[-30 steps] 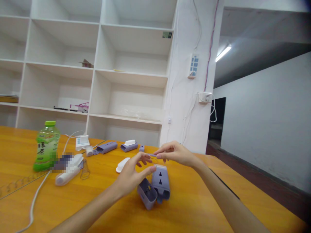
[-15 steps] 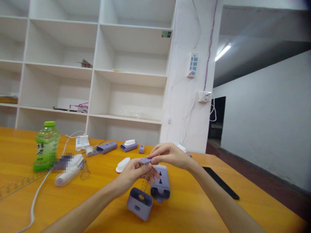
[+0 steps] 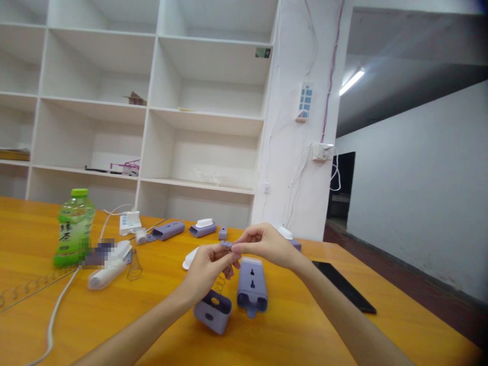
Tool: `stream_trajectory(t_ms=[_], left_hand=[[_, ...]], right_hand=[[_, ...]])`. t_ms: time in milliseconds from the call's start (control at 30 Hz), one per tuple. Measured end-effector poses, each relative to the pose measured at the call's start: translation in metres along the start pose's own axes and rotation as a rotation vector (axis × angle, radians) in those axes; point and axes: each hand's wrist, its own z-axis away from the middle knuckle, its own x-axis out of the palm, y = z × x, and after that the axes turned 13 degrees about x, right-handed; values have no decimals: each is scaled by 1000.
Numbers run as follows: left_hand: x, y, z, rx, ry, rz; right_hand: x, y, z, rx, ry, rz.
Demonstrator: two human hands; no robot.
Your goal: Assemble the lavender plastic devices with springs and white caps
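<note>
My left hand (image 3: 209, 264) is closed, pinching a small flat purple plastic piece (image 3: 226, 244) over the table. Thumb and fingertips of my right hand (image 3: 263, 246) close on the piece's right end. A thin coil spring (image 3: 220, 284) runs from beneath my left hand toward a hollow purple plastic box (image 3: 212, 315), which is tilted with its opening up. Whether the box touches the table I cannot tell. Just right of it lies a longer purple housing (image 3: 252, 287) with two dark slots and an open near end. A white oval cap (image 3: 189, 258) is partly hidden behind my left hand.
More purple housings (image 3: 168, 231), one topped by a white cap (image 3: 204, 222), line the table's back. On the left stand a green bottle (image 3: 74, 229), a white handheld device (image 3: 109, 274), a loose spring (image 3: 134, 267) and a cable (image 3: 53, 325). A black flat slab (image 3: 343, 287) lies right.
The small purple piece has turned and shows less of its face between my fingers. The hollow box below has shifted slightly left and up. The long housing stays put.
</note>
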Motion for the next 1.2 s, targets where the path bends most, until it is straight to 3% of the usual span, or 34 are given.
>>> stream_trajectory(t_ms=[133,267,767,867,1033,1200], left_hand=[[2,-5,3,7,89,-49],[3,-6,5,6,100,-128],[14,-1,11,58,199,-290],[14,-2,10,79,207,-296],[17,2,9,121,143,-258],[15,3,11,106,55,-330]], right_hand=[[10,0,0,37,106,94],[19,0,-1,69,210,185],[39,-15,5,69,400,271],[32,-14,3,34,346,232],[7,-2,-3,-18,109,129],[0,8,-6,5,100,132]])
